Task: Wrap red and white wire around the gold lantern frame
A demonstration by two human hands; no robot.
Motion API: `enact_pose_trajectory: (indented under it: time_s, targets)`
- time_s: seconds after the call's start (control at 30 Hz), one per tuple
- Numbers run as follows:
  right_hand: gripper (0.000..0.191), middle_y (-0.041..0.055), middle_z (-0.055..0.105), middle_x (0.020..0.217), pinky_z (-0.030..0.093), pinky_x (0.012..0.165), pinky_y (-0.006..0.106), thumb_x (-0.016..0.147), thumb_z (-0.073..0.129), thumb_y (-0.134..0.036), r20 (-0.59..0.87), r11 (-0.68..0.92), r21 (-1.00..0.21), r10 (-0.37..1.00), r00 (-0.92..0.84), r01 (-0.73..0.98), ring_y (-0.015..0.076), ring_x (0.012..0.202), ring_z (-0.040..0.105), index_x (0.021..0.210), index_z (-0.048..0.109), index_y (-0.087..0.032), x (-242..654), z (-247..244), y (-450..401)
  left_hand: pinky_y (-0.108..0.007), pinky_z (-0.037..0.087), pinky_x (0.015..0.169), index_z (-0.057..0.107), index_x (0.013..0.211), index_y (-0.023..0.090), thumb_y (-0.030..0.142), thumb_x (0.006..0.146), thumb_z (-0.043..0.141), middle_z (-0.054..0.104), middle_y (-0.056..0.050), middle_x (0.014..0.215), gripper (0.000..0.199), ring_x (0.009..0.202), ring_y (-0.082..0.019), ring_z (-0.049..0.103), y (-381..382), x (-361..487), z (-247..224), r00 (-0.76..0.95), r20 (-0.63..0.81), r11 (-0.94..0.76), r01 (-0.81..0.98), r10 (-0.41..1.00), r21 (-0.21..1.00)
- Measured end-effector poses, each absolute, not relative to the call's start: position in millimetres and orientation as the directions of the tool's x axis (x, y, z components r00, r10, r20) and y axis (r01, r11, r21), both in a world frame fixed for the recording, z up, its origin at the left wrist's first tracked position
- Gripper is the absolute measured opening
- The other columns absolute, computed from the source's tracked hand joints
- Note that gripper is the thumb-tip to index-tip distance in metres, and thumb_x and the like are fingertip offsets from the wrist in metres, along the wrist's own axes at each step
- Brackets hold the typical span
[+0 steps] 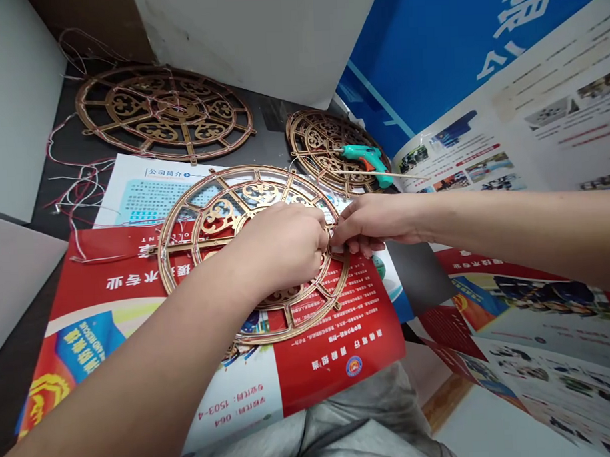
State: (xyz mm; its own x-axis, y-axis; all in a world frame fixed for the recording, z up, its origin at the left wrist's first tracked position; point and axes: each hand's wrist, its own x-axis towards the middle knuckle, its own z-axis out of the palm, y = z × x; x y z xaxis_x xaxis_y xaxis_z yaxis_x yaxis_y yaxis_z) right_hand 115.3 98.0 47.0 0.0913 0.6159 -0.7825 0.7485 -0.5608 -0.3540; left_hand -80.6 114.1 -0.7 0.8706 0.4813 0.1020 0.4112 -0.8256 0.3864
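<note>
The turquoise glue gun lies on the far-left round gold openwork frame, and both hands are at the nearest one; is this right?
Not quite: the head view shows the turquoise glue gun on the far-right round gold openwork frame.

A dark, smooth counter (pixel 268 148) carries a large, round, bronze-coloured openwork frame (pixel 177 107) at the back. Glossy red-and-white printed paper (pixel 339 350) lies nearer me, beside thin red and white wires (pixel 86 186).
</note>
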Motion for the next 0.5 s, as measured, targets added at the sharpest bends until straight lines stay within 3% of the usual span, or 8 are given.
enact_pose_trajectory:
  time_s: [0.33,0.5]
  targets:
    - [0.012,0.0058,0.065,0.066,0.036,0.041,0.025,0.08,0.073,-0.021,-0.775,-0.563,-0.333,0.621,0.121,0.756,0.0114,0.048,0.052,0.071,0.07,-0.014,110.2,47.9,98.5,-0.041,0.047,0.079,0.085,0.091,0.028,0.021,0.087,0.056,0.076,-0.003,0.102,0.031,0.093,-0.024,0.066,115.3,-81.5,-1.0,0.877,0.116,-0.842,0.4,0.467,0.363]
    - [0.009,0.0069,0.067,0.072,0.04,0.045,0.024,0.082,0.075,-0.021,-0.793,-0.582,-0.39,0.607,0.061,0.714,0.0123,0.054,0.055,0.077,0.073,-0.014,114.6,50.2,96.6,-0.038,0.045,0.077,0.085,0.09,0.028,0.021,0.087,0.055,0.076,-0.002,0.103,0.031,0.09,-0.022,0.066,115.3,-81.6,-1.1,0.876,0.114,-0.831,0.394,0.469,0.393]
